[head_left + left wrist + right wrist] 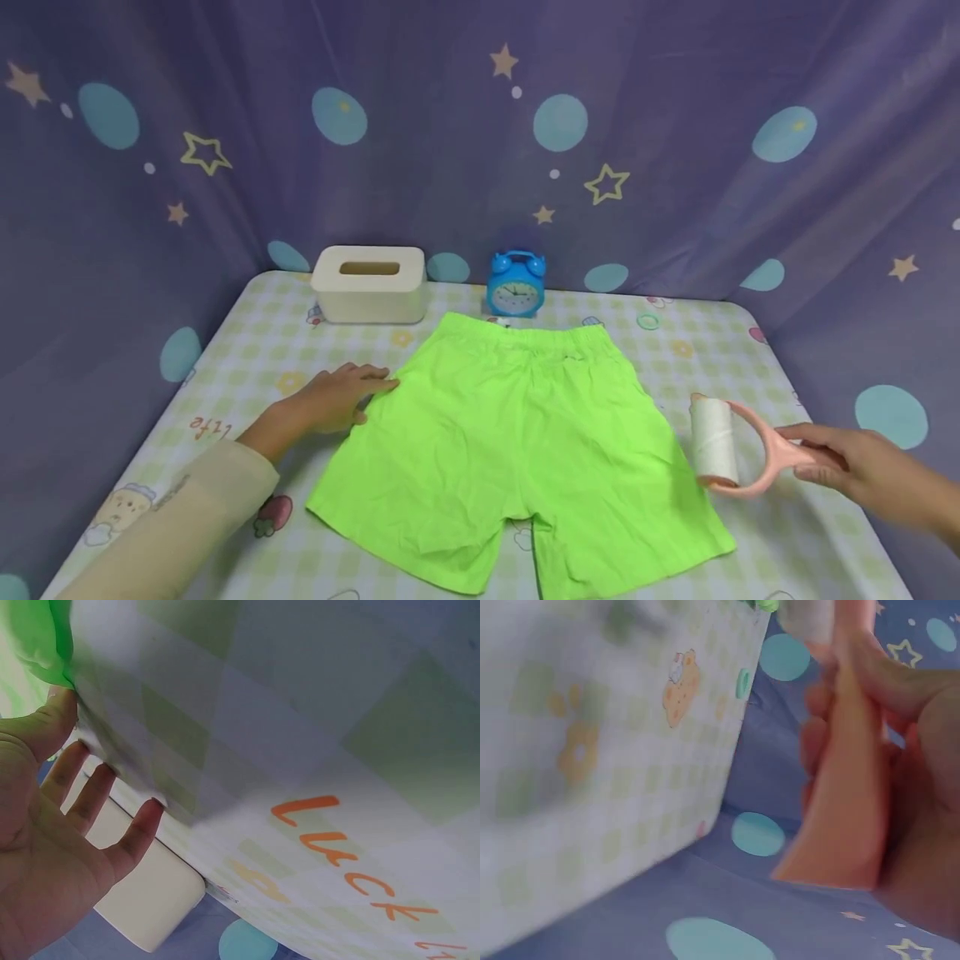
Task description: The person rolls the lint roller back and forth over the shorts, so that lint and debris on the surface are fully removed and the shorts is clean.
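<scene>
Bright green shorts lie spread flat, waistband toward the back. At their left edge my left hand rests with fingers spread; in the left wrist view, the thumb of that hand touches the green cloth and the other fingertips meet the tablecloth. My right hand grips the pink handle of a lint roller. Its white roll is beside the right leg of the shorts; whether it touches the cloth I cannot tell. In the right wrist view the handle runs through the curled fingers, slightly blurred.
A cream tissue box and a blue alarm clock stand at the table's back edge. A small green ring lies at the back right. The checked tablecloth covers the table, with a purple star-patterned curtain behind.
</scene>
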A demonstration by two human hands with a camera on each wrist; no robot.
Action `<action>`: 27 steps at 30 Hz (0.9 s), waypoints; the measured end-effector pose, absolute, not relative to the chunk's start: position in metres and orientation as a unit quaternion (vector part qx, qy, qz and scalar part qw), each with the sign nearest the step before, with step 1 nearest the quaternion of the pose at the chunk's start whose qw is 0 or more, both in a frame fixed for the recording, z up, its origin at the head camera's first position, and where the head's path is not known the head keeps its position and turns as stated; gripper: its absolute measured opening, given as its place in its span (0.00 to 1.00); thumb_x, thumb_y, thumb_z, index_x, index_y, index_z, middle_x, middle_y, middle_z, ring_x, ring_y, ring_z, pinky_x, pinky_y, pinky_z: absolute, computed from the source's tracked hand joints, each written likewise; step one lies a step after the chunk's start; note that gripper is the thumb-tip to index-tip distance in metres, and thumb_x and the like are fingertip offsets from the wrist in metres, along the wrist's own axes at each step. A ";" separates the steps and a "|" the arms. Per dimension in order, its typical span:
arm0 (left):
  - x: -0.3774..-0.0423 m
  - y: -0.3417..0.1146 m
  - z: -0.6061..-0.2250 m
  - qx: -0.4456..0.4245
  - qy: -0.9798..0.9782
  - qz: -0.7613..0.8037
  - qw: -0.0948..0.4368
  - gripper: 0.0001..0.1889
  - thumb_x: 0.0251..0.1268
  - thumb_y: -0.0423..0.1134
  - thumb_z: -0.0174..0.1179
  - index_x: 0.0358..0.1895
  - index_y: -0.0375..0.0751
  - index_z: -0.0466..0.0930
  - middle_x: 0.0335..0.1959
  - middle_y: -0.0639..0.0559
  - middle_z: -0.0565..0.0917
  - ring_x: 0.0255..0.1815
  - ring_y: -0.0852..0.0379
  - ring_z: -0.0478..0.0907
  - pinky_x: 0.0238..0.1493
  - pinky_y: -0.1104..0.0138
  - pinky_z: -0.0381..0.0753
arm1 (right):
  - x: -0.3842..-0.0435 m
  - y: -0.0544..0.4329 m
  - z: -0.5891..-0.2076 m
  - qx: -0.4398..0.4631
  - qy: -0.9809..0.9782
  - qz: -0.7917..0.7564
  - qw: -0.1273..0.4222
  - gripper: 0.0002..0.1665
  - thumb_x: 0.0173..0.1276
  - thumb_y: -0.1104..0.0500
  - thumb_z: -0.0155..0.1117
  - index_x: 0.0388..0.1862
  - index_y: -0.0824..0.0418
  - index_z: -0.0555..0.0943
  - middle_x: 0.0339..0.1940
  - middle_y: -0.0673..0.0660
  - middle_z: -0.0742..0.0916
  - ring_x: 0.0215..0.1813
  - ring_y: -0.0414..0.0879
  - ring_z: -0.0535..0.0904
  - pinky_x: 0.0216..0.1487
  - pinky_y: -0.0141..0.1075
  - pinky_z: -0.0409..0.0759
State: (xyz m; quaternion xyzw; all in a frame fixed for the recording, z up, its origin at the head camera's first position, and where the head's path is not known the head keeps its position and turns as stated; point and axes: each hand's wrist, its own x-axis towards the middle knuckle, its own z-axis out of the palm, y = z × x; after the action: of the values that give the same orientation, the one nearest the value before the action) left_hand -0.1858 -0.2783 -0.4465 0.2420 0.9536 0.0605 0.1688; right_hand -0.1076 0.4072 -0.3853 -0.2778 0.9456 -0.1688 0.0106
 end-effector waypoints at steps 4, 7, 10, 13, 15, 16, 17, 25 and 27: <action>-0.184 -0.279 -0.446 0.244 0.953 0.067 0.166 0.37 0.66 0.38 0.68 0.78 0.52 0.66 0.78 0.43 0.66 0.75 0.35 0.64 0.59 0.32 0.71 | -0.124 0.395 -0.386 -0.169 0.973 -0.159 -0.010 0.25 0.71 0.56 0.69 0.63 0.65 0.79 0.20 0.41 0.74 0.22 0.29 0.61 0.25 0.30 0.60; -0.184 -0.278 -0.446 0.242 0.953 0.072 0.167 0.36 0.66 0.38 0.68 0.78 0.51 0.66 0.79 0.43 0.66 0.75 0.35 0.64 0.60 0.32 0.70 | -0.138 0.390 -0.393 -0.109 0.976 -0.185 -0.031 0.28 0.75 0.54 0.65 0.66 0.70 0.76 0.26 0.52 0.82 0.22 0.32 0.64 0.24 0.31 0.61; -0.184 -0.277 -0.446 0.243 0.953 0.069 0.169 0.36 0.67 0.38 0.68 0.78 0.52 0.66 0.78 0.44 0.66 0.75 0.35 0.64 0.59 0.32 0.70 | -0.151 0.385 -0.405 -0.066 0.972 -0.217 -0.051 0.31 0.76 0.52 0.63 0.67 0.72 0.73 0.33 0.61 0.87 0.23 0.33 0.69 0.23 0.32 0.65; -0.184 -0.277 -0.446 0.244 0.953 0.065 0.170 0.36 0.67 0.38 0.68 0.78 0.52 0.66 0.78 0.44 0.66 0.75 0.35 0.64 0.59 0.33 0.71 | -0.162 0.380 -0.417 -0.028 0.969 -0.240 -0.044 0.35 0.78 0.48 0.59 0.71 0.72 0.70 0.35 0.64 0.88 0.22 0.35 0.72 0.21 0.34 0.69; -0.184 -0.277 -0.446 0.244 0.953 0.063 0.168 0.36 0.66 0.38 0.68 0.78 0.53 0.66 0.78 0.44 0.66 0.74 0.36 0.65 0.58 0.34 0.72 | -0.169 0.377 -0.425 -0.009 0.968 -0.249 -0.031 0.37 0.79 0.45 0.57 0.74 0.71 0.68 0.36 0.65 0.88 0.22 0.36 0.73 0.20 0.36 0.70; -0.184 -0.277 -0.446 0.244 0.953 0.063 0.168 0.36 0.66 0.39 0.68 0.78 0.53 0.66 0.78 0.45 0.66 0.74 0.36 0.65 0.57 0.35 0.73 | -0.172 0.376 -0.428 -0.002 0.968 -0.251 -0.025 0.38 0.80 0.44 0.55 0.74 0.70 0.67 0.37 0.65 0.88 0.23 0.36 0.74 0.20 0.36 0.71; -0.184 -0.276 -0.446 0.242 0.954 0.063 0.167 0.36 0.66 0.38 0.68 0.78 0.53 0.67 0.78 0.45 0.66 0.74 0.36 0.65 0.57 0.35 0.73 | -0.175 0.374 -0.432 0.004 0.967 -0.252 -0.021 0.39 0.80 0.42 0.55 0.75 0.70 0.66 0.37 0.66 0.88 0.23 0.37 0.74 0.21 0.36 0.71; -0.184 -0.275 -0.444 0.234 0.954 0.070 0.173 0.36 0.67 0.38 0.68 0.77 0.53 0.67 0.78 0.45 0.67 0.74 0.36 0.65 0.58 0.35 0.72 | -0.189 0.366 -0.452 0.015 0.965 -0.258 -0.032 0.36 0.78 0.45 0.58 0.72 0.71 0.70 0.43 0.71 0.86 0.30 0.47 0.79 0.25 0.37 0.73; -0.184 -0.275 -0.444 0.234 0.954 0.069 0.173 0.36 0.67 0.38 0.68 0.77 0.52 0.67 0.78 0.45 0.67 0.74 0.36 0.65 0.58 0.35 0.72 | -0.192 0.366 -0.456 0.015 0.966 -0.256 -0.039 0.35 0.78 0.46 0.59 0.71 0.71 0.71 0.43 0.72 0.86 0.33 0.50 0.80 0.27 0.37 0.73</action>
State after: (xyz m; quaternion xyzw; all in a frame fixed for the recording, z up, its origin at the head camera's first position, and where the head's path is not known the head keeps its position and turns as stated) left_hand -0.1839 -0.2753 -0.4437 0.2345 0.9540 0.0694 0.1735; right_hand -0.1919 0.3659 -0.4555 0.0151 0.9658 -0.2557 -0.0394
